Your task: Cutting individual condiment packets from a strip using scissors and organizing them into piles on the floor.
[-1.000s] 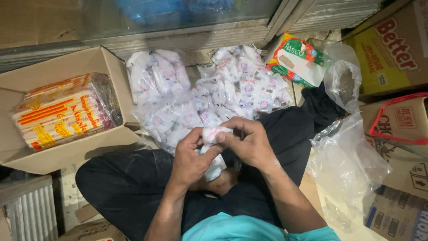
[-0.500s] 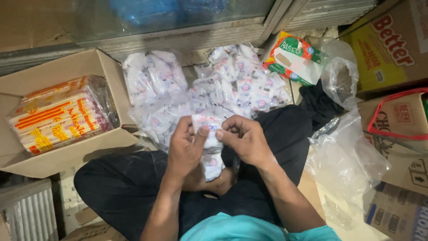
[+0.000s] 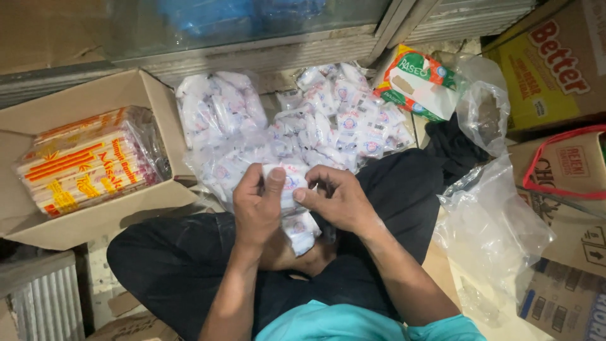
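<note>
An open cardboard box at left holds an orange-striped wrapped bundle. At centre, the left hand and right hand pinch a strip of small white sachets over the lap, before a heap of sachets. Clear bags lie at right; their contents are unclear.

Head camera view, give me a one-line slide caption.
Left hand and right hand grip a strip of small white plastic sachets before a heap of sachets.

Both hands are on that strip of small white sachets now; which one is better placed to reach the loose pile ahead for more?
Probably the right hand. It only pinches the sachet strip at the fingertips, and lies nearer the pile of sachets. The left hand wraps around the strip and bears it.
</note>
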